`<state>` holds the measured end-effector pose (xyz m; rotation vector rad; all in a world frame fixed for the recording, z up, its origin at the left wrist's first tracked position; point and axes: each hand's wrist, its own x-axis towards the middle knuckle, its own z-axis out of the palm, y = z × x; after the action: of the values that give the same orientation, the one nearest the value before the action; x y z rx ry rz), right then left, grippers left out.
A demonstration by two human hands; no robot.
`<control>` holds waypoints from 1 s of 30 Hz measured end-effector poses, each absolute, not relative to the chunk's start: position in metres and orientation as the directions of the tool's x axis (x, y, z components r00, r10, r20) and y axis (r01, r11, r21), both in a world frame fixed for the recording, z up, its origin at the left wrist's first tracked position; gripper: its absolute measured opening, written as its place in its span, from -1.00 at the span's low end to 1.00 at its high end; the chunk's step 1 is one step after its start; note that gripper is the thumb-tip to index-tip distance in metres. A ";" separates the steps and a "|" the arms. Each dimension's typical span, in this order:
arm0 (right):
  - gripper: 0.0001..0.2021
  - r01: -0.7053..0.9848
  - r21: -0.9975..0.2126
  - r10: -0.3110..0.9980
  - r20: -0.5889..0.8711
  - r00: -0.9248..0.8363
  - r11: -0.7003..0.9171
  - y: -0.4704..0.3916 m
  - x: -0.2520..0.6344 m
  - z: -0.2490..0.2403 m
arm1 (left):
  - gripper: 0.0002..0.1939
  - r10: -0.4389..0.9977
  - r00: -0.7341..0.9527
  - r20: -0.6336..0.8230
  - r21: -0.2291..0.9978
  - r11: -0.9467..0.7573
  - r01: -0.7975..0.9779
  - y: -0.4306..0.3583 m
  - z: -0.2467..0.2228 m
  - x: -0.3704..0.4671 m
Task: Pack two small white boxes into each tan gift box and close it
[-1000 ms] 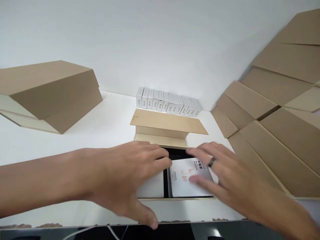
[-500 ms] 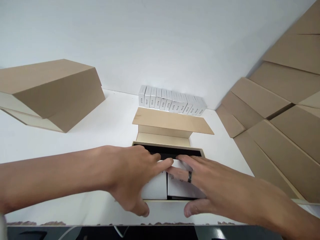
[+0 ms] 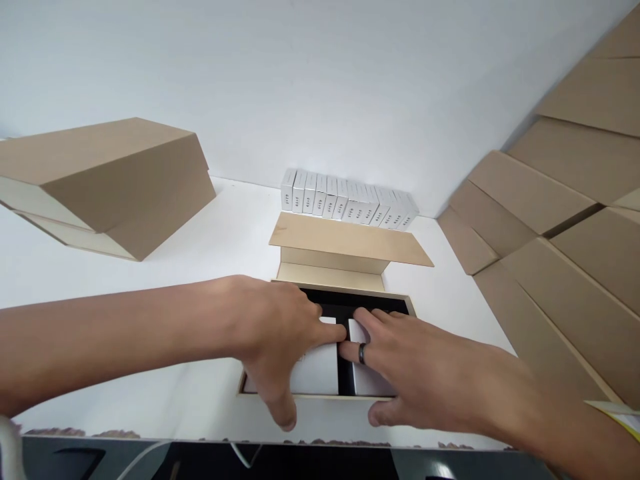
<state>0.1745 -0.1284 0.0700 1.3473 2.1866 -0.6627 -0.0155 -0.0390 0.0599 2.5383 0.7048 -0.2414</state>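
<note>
An open tan box [image 3: 327, 288] with a black interior lies near the table's front edge, its lid folded back. Two white boxes sit inside it, a left one [image 3: 320, 373] and a right one [image 3: 367, 380], with a dark gap between them. Over the left white box lies my left hand [image 3: 283, 340], fingers spread, thumb beyond the box's front rim. My right hand [image 3: 400, 360], wearing a black ring, rests over the right white box with fingers apart and thumb at the front rim. Some fingertips of both hands are hidden inside the box.
Behind the open box, several small white boxes [image 3: 350, 200] stand in a row against the wall. A large tan box [image 3: 125, 187] is at the left. Stacked tan boxes [image 3: 560, 247] lean along the right side. Cables hang below the table's chipped front edge.
The two white boxes have moved apart, and the dark gap between them is wider. The view has shifted slightly. Both hands remain over the boxes.
</note>
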 end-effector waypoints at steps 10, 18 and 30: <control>-0.58 0.900 -0.202 0.689 -0.586 -0.427 0.387 -0.124 0.178 0.068 | -0.02 0.268 0.713 -0.648 0.171 -0.861 0.479 -0.042 0.080 0.013; -0.31 0.853 -0.453 0.794 -0.402 -0.455 0.259 -0.157 0.215 0.071 | -0.24 0.399 0.870 -0.291 0.429 -0.758 0.491 -0.041 0.078 -0.042; -0.45 -0.098 -0.974 0.942 -0.222 0.251 -0.203 -0.104 0.287 0.022 | -0.40 0.950 0.175 -0.258 0.962 0.237 0.136 0.026 0.060 -0.058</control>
<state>0.2874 -0.1043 0.0217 2.9538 1.7644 -2.4772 -0.0583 0.0259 0.0596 1.1860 1.2553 0.8287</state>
